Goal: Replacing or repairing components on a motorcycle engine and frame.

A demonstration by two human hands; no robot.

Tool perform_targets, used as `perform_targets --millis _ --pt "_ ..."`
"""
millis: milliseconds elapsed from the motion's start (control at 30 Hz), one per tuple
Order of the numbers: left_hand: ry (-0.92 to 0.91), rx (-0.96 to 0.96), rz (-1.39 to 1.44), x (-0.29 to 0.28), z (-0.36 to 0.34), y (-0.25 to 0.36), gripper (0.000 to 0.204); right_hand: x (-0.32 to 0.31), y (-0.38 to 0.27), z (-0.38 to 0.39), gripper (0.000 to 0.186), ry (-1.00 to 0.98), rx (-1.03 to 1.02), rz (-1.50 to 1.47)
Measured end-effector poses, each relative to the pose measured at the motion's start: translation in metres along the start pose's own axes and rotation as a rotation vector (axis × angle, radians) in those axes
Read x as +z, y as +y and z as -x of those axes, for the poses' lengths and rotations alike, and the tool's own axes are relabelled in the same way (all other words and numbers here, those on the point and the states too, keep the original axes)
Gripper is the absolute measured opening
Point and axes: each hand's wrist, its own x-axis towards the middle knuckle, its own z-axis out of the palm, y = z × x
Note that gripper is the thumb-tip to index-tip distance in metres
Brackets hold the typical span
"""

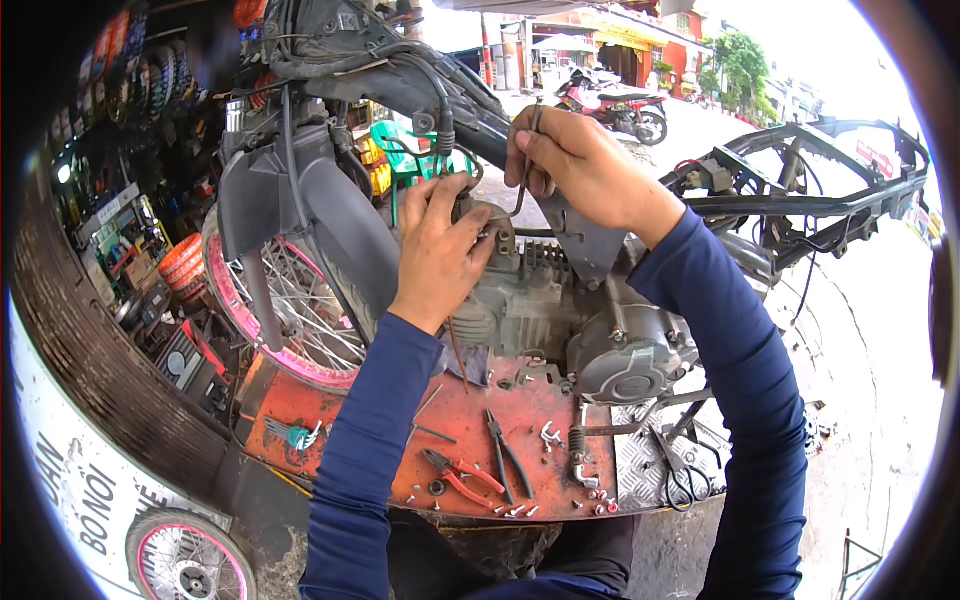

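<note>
My right hand (570, 160) is closed around a thin L-shaped hex key (522, 195), held upright. Its bent lower end reaches a small grey metal part (503, 234) above the engine (515, 310). From the other side, my left hand (437, 245) grips this metal part with curled fingers; the fingertips hide some of it. The exact contact between key and part is too small to tell. The engine sits in a stripped motorcycle frame (800, 205), with a black cable (443, 125) coming down just above my left hand.
On the red work stand (375, 415) lie red-handled pliers (463, 478), dark pliers (507, 455), a hex key set (296, 434) and several loose screws. Scissors (680, 470) rest on a metal plate (640, 500). The pink-rimmed front wheel (235, 290) stands left.
</note>
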Motion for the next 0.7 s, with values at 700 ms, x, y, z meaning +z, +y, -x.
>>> perform_targets --millis 700 --pt "-0.006 0.031 -0.074 0.004 0.002 -0.002 0.020 0.044 -0.004 0.080 0.016 -0.153 -0.605 0.689"
